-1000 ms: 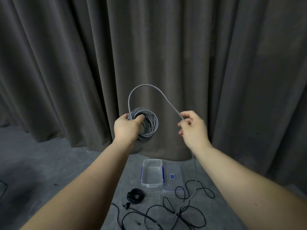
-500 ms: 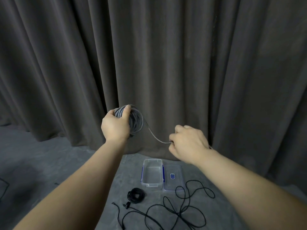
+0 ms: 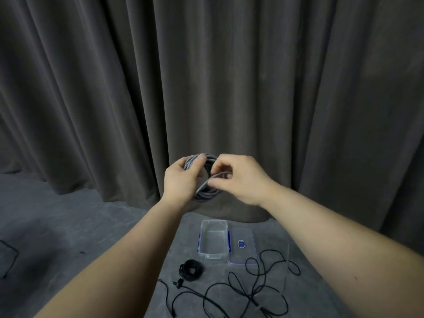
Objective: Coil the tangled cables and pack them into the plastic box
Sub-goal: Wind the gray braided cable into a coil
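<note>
Both arms are stretched out in front of the dark curtain (image 3: 229, 76), hands raised and nearly touching. The left hand (image 3: 181, 180) has its grip curled round the grey braided cable coil (image 3: 205, 191), thumb over the top of the loops. The right hand (image 3: 241, 177) pinches a strand of that same cable between thumb and fingers, right at the coil's edge. Down on the grey floor (image 3: 68, 226) stands the clear plastic box (image 3: 213, 241), open, with blue clasps, and its lid (image 3: 243, 245) lies flat just beside it on the right. Near the box sits a small black coiled cable (image 3: 191, 269), and a loose black cable (image 3: 252, 290) sprawls in tangled loops over the floor in front of the lid.
</note>
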Demonstrator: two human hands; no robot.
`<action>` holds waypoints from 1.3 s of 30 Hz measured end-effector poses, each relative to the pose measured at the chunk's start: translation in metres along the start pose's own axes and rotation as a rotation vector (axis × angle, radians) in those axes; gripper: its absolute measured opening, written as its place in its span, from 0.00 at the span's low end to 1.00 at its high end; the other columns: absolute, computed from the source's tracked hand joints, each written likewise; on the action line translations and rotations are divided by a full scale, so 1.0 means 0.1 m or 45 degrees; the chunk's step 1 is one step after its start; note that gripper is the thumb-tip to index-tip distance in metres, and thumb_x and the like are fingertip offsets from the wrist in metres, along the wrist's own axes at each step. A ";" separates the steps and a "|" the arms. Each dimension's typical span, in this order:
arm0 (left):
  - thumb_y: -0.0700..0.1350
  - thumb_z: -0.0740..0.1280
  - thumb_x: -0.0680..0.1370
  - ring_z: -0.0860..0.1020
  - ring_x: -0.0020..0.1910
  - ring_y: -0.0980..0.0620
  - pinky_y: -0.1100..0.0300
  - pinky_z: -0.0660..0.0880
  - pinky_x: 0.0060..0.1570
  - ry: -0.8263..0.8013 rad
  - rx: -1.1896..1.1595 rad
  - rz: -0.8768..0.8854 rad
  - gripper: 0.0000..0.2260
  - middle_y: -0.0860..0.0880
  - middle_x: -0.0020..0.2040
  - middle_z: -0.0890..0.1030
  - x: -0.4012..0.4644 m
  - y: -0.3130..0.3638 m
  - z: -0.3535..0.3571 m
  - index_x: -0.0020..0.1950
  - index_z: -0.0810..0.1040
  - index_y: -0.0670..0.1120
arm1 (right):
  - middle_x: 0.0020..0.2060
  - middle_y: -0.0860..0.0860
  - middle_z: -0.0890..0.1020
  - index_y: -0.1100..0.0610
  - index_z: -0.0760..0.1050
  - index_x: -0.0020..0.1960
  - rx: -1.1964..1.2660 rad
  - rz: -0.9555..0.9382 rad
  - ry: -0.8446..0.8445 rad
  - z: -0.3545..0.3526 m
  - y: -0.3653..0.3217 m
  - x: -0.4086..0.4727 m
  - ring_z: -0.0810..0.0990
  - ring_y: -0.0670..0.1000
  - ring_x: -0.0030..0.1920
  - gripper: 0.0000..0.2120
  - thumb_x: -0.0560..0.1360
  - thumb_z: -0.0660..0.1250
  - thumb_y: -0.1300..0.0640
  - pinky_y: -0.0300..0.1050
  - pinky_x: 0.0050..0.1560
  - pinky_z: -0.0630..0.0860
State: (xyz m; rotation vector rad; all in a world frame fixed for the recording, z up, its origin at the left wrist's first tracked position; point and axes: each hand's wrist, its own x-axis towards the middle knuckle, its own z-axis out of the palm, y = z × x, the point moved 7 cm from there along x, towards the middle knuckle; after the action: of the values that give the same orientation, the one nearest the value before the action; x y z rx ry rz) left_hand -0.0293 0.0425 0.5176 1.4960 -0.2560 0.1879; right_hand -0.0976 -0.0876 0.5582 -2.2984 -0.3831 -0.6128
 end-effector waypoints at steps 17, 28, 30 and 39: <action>0.49 0.64 0.80 0.72 0.35 0.55 0.63 0.66 0.34 -0.270 -0.181 -0.119 0.12 0.50 0.35 0.77 -0.17 -0.03 0.38 0.44 0.83 0.45 | 0.30 0.47 0.75 0.58 0.74 0.37 0.153 0.306 0.395 -0.21 0.41 -0.02 0.70 0.44 0.31 0.15 0.67 0.77 0.50 0.38 0.33 0.66; 0.49 0.68 0.78 0.64 0.29 0.52 0.59 0.62 0.31 -0.163 -0.302 -0.143 0.09 0.49 0.31 0.72 -0.14 -0.05 0.34 0.43 0.81 0.44 | 0.53 0.50 0.82 0.55 0.79 0.59 0.493 0.408 0.405 -0.06 0.59 -0.07 0.79 0.48 0.55 0.12 0.81 0.60 0.60 0.40 0.60 0.73; 0.48 0.68 0.78 0.64 0.28 0.53 0.61 0.62 0.29 -0.182 -0.306 -0.131 0.08 0.49 0.30 0.71 -0.15 -0.03 0.36 0.42 0.82 0.46 | 0.56 0.50 0.82 0.56 0.78 0.61 0.545 0.440 0.415 -0.02 0.58 -0.09 0.78 0.48 0.59 0.13 0.82 0.57 0.59 0.42 0.64 0.71; 0.50 0.72 0.74 0.64 0.30 0.53 0.60 0.63 0.31 -0.231 -0.353 -0.024 0.08 0.49 0.30 0.69 -0.17 0.06 0.39 0.44 0.83 0.46 | 0.39 0.51 0.79 0.58 0.76 0.47 0.263 0.473 0.378 -0.04 0.36 -0.10 0.77 0.53 0.45 0.21 0.82 0.51 0.44 0.43 0.46 0.69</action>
State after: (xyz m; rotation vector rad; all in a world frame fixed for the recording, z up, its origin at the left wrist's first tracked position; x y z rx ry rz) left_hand -0.0497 0.0049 0.5206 1.2399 -0.3969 -0.0001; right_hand -0.0919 -0.1169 0.5350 -1.9735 0.1174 -0.6750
